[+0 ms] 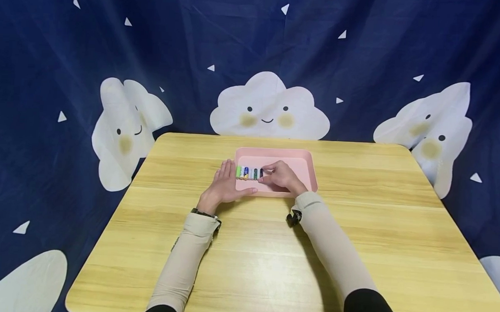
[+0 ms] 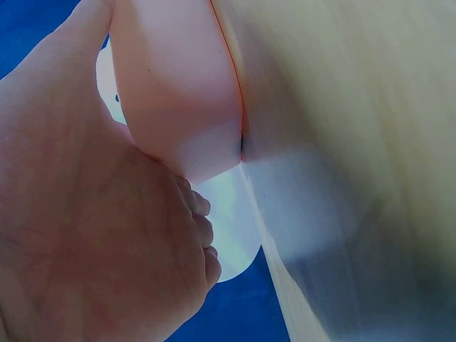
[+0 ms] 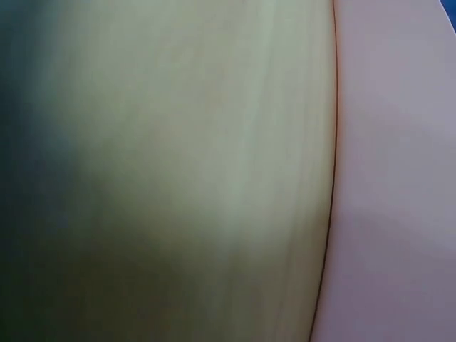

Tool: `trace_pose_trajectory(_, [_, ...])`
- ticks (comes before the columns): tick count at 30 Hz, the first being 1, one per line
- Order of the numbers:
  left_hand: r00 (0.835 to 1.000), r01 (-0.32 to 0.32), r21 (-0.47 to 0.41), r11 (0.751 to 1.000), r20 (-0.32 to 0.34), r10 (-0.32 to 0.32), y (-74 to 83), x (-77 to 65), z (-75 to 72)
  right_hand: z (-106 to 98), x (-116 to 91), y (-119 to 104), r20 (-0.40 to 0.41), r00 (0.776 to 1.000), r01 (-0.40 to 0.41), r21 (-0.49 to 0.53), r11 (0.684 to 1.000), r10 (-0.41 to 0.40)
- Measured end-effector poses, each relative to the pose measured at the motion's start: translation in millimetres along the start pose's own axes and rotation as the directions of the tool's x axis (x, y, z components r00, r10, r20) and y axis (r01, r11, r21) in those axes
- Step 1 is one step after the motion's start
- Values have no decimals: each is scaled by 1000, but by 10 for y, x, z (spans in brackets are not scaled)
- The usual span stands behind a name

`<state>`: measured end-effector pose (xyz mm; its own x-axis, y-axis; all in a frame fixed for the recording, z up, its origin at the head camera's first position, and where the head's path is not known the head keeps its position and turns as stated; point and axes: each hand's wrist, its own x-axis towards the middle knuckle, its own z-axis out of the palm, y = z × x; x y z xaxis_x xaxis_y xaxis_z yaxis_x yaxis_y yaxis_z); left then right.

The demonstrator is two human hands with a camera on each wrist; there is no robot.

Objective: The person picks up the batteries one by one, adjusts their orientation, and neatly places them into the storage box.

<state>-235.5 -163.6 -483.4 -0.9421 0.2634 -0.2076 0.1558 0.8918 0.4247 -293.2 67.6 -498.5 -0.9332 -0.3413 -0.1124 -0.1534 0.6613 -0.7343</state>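
Observation:
A row of several batteries stands side by side at the left end of a pink tray in the head view. They are light green, white, blue and dark green. My left hand lies with straight fingers along the tray's left wall, its thumb stretched over the front rim. In the left wrist view, the left hand is against the tray's pink wall. Inside the tray, thumb and fingers of my right hand pinch a black battery at the row's right end. The right wrist view does not show that hand.
The tray stands on a wooden table, near its far edge. Behind hangs a dark blue curtain with white clouds. The tray's outer wall fills the right side of the right wrist view.

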Motion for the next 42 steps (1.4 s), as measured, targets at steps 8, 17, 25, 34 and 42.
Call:
trace_pose_trajectory(8, [1000, -3, 1, 1000, -6, 3, -26, -3, -3, 30, 12, -41, 2, 1000, -13, -14, 1000, 13])
trace_pose_trajectory(17, [1000, 2, 13, 1000, 7, -2, -57, 47, 19, 16, 5, -55, -7, 1000, -6, -20, 1000, 6])
trace_pose_trajectory(25, [1000, -13, 0, 1000, 5, 13, 3, 20, 13, -14, -30, -21, 4, 1000, 2, 5, 1000, -2])
trace_pose_trajectory(34, [1000, -6, -13, 1000, 10, 6, -35, 37, -21, -71, -90, -45, -34, 999, -22, 137, 990, 27])
trace_pose_trajectory(42, [1000, 21, 33, 999, 14, -21, -156, 78, 37, -291, -372, -190, -227, 972, 92, 150, 984, -56])
